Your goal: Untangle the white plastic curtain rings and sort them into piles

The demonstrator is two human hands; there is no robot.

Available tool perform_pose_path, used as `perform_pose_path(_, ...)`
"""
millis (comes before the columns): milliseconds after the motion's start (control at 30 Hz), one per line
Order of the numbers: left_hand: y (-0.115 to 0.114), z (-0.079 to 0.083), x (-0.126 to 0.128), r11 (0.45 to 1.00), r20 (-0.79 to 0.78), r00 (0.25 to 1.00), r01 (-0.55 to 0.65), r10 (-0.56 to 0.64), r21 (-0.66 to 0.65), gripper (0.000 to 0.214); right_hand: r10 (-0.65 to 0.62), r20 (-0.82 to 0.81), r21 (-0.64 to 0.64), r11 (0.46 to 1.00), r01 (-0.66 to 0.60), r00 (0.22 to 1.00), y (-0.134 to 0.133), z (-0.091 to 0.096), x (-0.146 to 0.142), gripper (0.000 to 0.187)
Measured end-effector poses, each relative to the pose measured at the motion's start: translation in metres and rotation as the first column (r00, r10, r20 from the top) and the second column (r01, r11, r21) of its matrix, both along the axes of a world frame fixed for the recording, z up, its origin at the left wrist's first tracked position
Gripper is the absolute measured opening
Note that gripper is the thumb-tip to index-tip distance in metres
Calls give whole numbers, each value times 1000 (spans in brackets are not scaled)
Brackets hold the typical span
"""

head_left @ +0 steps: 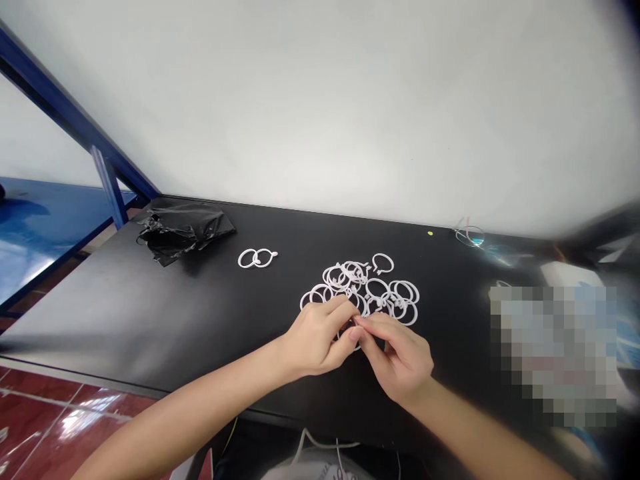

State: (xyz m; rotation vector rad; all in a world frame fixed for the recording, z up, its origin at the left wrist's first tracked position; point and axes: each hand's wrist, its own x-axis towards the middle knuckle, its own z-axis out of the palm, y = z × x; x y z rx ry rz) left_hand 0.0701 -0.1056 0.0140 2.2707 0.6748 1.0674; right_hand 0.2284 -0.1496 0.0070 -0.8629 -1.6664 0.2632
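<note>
A loose pile of white plastic rings with small clasp ends [377, 289] lies on the black table. At the near edge of this pile, my left hand [323, 337] and my right hand [400, 350] meet with thumbs and fingertips pinched together. Between them is one white ring [356, 348], its lower curve showing below the fingertips. My fingers hide the rest of it, including its ends. Farther left, two white rings [247, 259] lie linked or overlapping, apart from the pile.
A crumpled black plastic bag [187, 230] rests at the table's far left. Clear plastic wrapping [470, 237] lies at the back right, by a blurred-out package [555, 360]. A white wall rises behind the black table [215, 320]; a blue metal frame [75, 107] slants at left.
</note>
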Motion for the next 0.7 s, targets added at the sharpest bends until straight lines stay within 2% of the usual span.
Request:
perform_pose_path(100,-5,-7,4,993,28,999,-34,31,114,40,9,-16,-21,1000,-9,1000,-4,0,-4,27)
perform_pose_path(200,-3,-6,4,986,7,999,-49,48,158,42,18,-29,-59,998,-19,999,-4,1,-4,25)
perform_pose_path(267,4,-2,-2,984,-66,997,-34,46,176,43,72,-39,-122,990,-77,997,-2,1,-1,26)
perform_pose_path(367,26,4,-23,980,-178,983,-5,40,198,42,159,-124,-238,953,-185,979,2,-3,7,41)
perform_pose_path(400,35,5,-33,980,-188,977,-61,97,187,40,162,-159,-262,944,-200,974,4,-4,9,45)
perform_pose_path(433,44,6,-44,970,-208,953,-191,220,153,36,152,-186,-274,941,-200,971,5,-6,11,46)
perform_pose_path(500,62,6,-64,882,-270,840,-449,471,142,31,127,-201,-287,941,-182,971,7,-8,12,44)
perform_pose_path(567,76,3,-79,773,-318,710,-616,629,153,29,114,-185,-292,942,-165,976,7,-9,11,41)
perform_pose_path(633,85,-2,-88,685,-360,605,-713,710,153,28,96,-147,-288,948,-135,984,6,-9,9,40)
perform_pose_path(700,88,-8,-89,647,-416,545,-746,728,156,26,79,-91,-275,956,-102,993,6,-9,6,40)
